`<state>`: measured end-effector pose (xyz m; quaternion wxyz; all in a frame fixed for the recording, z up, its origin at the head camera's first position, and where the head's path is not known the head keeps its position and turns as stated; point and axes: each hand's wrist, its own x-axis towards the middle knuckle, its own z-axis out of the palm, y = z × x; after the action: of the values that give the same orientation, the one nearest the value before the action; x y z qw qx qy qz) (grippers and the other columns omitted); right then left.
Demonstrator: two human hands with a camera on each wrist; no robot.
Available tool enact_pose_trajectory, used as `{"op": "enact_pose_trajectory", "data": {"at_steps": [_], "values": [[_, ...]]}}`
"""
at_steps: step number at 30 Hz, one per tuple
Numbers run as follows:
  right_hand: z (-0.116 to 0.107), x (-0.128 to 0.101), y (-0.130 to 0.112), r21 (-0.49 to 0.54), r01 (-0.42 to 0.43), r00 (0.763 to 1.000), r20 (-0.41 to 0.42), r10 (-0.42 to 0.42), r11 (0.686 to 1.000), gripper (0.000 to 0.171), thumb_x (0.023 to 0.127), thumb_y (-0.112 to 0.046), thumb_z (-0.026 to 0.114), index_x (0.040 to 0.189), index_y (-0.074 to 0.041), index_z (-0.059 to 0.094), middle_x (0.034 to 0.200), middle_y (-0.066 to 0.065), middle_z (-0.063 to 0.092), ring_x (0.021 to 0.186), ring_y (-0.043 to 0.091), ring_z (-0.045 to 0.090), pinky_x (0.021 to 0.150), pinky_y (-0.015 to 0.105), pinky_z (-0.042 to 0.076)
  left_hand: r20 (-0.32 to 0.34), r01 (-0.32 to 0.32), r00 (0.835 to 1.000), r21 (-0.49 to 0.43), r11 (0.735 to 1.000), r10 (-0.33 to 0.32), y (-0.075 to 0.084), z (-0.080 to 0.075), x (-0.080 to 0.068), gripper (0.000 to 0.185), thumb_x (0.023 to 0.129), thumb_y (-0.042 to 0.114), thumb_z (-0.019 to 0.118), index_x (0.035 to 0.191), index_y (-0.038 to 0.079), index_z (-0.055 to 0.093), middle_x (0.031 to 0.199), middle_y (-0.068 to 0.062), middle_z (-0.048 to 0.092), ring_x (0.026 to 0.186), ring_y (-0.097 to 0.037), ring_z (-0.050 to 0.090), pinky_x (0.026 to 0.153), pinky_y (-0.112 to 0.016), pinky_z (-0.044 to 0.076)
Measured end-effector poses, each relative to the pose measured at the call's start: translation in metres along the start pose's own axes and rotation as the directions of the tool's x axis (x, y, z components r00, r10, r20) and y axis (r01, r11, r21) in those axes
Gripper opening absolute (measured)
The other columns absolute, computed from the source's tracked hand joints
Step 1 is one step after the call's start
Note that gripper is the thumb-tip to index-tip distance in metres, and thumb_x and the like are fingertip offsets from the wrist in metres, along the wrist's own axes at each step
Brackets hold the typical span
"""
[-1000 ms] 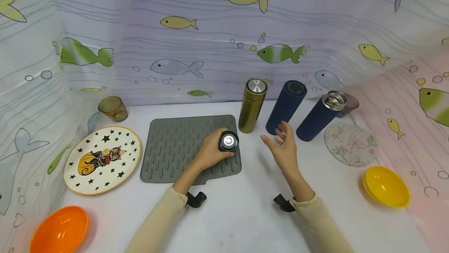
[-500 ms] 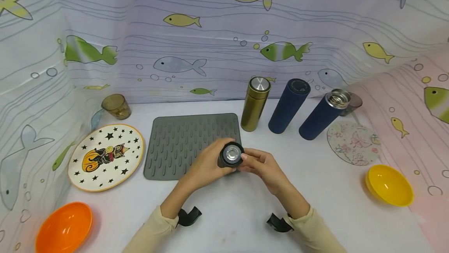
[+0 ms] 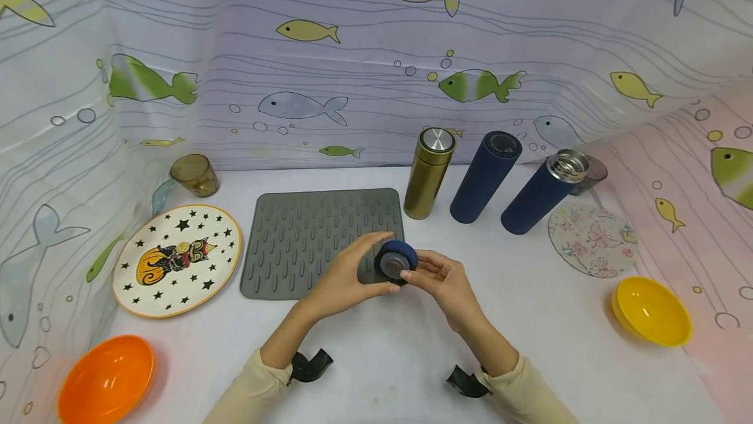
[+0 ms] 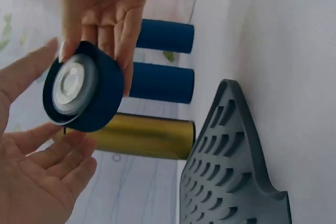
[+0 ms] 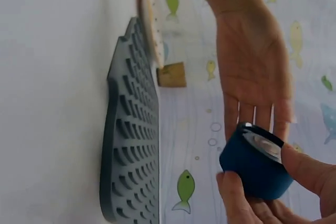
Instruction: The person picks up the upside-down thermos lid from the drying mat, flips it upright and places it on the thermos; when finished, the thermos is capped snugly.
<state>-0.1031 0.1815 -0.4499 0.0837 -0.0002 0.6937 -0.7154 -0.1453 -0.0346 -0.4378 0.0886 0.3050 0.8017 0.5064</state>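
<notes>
A dark blue bottle lid with a pale round inner plug is held in the air, tilted, over the near right corner of the grey ridged mat. My right hand pinches it between thumb and fingers. Around its other side my left hand is spread, thumb and fingers straight, fingertips right at the lid in the left wrist view. Behind the hands stand a gold bottle with a steel-topped lid, a capped blue bottle and a second blue bottle whose steel mouth is uncovered.
To the left are a cat-patterned plate, an amber cup and an orange bowl. A floral round plate, a yellow bowl and a dark see-through cup sit at the right. A fish-print curtain hangs behind.
My left hand held the lid alone over the mat; both hands then met on it nearer to me. The left fingers have since loosened, and the lid has turned in my right hand.
</notes>
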Motion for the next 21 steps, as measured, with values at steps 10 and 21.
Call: {"op": "enact_pose_trajectory", "data": {"at_steps": [10,21], "values": [[0.000,-0.003,0.002,-0.597,0.652,0.647,0.118,-0.753,0.467,0.051,0.077,0.008,0.079,0.125,0.004,0.064,0.123,0.021,0.067,0.109,0.035,0.068,0.097,0.025,0.052,0.103,0.095,0.992,-0.252,0.963,-0.071,-0.003,-0.014,-0.002,0.073,0.086,0.021,0.078,0.150,0.012,0.043,0.153,-0.008,0.044,0.145,-0.030,0.037,0.119,-0.049,0.030],[-0.007,0.001,0.002,-0.682,0.716,0.220,0.422,-0.879,-0.148,0.022,0.100,-0.005,0.057,0.113,0.008,0.069,0.116,0.024,0.070,0.104,0.037,0.070,0.091,0.034,0.056,0.176,0.075,0.984,-0.243,0.967,-0.032,-0.001,-0.012,0.000,0.085,0.080,0.018,0.084,0.152,0.012,0.040,0.156,-0.007,0.041,0.145,-0.030,0.036,0.119,-0.046,0.030]]}}
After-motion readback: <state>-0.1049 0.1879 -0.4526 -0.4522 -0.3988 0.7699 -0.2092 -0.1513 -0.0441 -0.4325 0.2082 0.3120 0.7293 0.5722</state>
